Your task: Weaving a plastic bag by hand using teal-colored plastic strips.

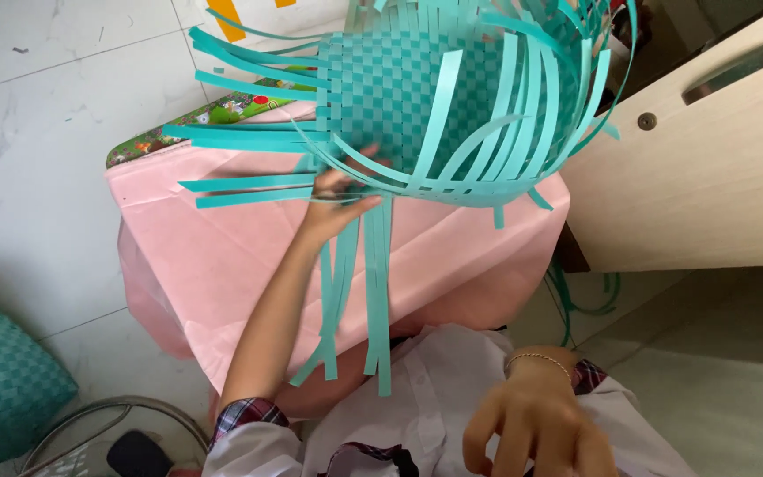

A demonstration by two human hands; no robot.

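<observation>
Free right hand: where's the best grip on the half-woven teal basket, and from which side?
Probably the woven checkered panel, near its right edge, approached from the right. That patch is tight and flat; the loose strips hanging down and fanning out would just flex. The left hand already touches the lower left edge, and the right hand hangs free, fingers loose.

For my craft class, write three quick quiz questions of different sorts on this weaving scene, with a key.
1. True or false: the left hand touches the half-woven teal basket.
2. What colour is the cloth under the basket: A pink, B yellow, C black?
3. What is on the wrist of the right hand?

Key: 1 true. 2 A. 3 A thin bracelet.
</observation>
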